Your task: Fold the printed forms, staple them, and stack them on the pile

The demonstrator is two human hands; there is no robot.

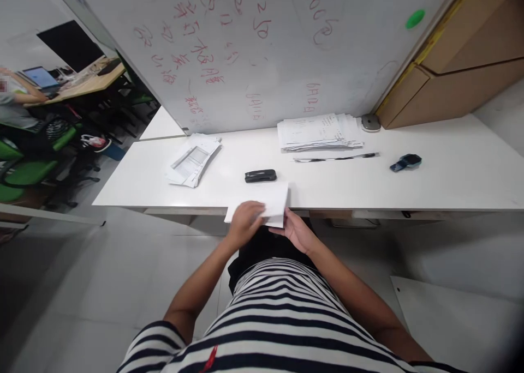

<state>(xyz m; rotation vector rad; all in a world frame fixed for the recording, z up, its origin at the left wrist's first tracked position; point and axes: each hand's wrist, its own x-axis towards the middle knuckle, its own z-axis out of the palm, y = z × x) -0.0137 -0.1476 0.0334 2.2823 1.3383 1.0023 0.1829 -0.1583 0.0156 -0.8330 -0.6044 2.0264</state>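
Observation:
White paper sheets stick out over the desk's front edge, with one part lying folded or overlapped across another. My left hand is on the left part of the paper, its fingers closed at the overlap. From the lower right, my right hand pinches the paper's corner, thumb on the near edge and fingers beneath. Just behind the paper lies a black stapler, touched by neither hand. How many sheets I hold cannot be made out.
On the white desk lie a left paper pile, a larger paper stack, a thin black-and-white strip, a dark watch-like device and a grey box-shaped item. Behind stand a whiteboard and cardboard boxes. Another person sits far left.

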